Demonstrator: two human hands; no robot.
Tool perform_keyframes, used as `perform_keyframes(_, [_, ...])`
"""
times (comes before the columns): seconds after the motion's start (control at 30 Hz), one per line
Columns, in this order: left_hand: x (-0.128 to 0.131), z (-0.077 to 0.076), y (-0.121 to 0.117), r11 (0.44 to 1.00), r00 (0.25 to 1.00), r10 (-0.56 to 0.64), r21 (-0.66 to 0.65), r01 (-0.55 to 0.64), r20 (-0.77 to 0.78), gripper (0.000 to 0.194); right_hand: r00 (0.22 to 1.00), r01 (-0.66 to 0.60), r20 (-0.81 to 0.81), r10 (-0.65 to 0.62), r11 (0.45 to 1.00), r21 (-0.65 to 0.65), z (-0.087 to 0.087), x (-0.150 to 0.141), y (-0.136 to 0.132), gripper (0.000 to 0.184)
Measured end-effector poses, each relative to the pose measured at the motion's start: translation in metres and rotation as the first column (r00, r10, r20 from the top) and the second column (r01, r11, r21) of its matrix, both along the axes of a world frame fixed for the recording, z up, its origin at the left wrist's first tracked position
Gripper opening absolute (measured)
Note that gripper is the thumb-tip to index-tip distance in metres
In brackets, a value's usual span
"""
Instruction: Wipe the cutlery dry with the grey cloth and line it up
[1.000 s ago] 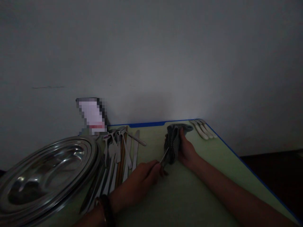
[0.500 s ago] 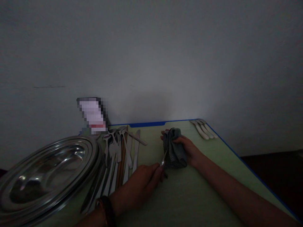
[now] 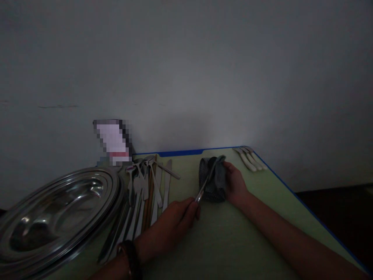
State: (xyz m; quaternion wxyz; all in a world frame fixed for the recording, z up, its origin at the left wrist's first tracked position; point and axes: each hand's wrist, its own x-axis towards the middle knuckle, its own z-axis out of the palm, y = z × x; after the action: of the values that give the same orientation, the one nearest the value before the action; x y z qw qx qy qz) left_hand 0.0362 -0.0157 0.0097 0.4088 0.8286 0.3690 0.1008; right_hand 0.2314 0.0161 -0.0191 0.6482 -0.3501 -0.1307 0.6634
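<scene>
My left hand (image 3: 182,214) is closed around the handle of a slim piece of metal cutlery (image 3: 200,194). It slants up and to the right, and its far end lies against a dark grey cloth (image 3: 218,182). Whether that end is a spoon's or a fork's is too dark to make out. My right hand (image 3: 236,184) grips the cloth from its right side, some of its fingers hidden by the folds. The cloth hangs partly open around the cutlery, above the pale green table (image 3: 233,233).
Left of my hands lie spoons (image 3: 150,161), table knives (image 3: 167,182) and brown chopsticks (image 3: 150,194). Stacked oval metal trays (image 3: 110,186) fill the left side. A blurred phone-like device (image 3: 113,140) leans on the wall. Three pale-handled forks (image 3: 247,159) lie at the far right corner.
The cloth has turned and been refolded in my right hand, now opened more around the cutlery. My left hand keeps its hold on the handle, nearly in place. The table's other things have not moved.
</scene>
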Motion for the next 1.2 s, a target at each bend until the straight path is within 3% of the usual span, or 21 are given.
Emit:
perform_keyframes(0.17, [0.001,0.002,-0.001,1.000,1.000,0.010,-0.016,-0.010,0.001,0.036,0.999,0.046,0.012,-0.045,0.997,-0.059,-0.009,-0.003,0.003,0.018])
perform_keyframes(0.5, [0.002,-0.005,-0.001,0.997,1.000,0.027,0.070,-0.027,0.001,0.036,0.997,-0.043,0.060,0.042,0.999,0.017,0.006,-0.008,-0.007,0.020])
perform_keyframes(0.77, [0.005,-0.004,-0.005,0.964,0.980,-0.106,0.223,0.142,-0.166,0.032,0.960,-0.065,0.278,0.039,0.994,0.084,0.003,-0.011,-0.011,0.021])
perform_keyframes(0.9, [0.005,-0.002,-0.005,0.961,0.973,-0.150,0.205,0.185,-0.174,0.033,0.940,-0.054,0.340,0.014,0.993,0.107,0.002,-0.013,-0.011,0.025])
perform_keyframes(1.2, [0.000,0.001,-0.002,0.993,0.995,-0.069,0.092,0.075,-0.072,0.042,0.943,0.002,0.331,-0.026,0.997,0.071,0.002,-0.011,-0.011,0.025])
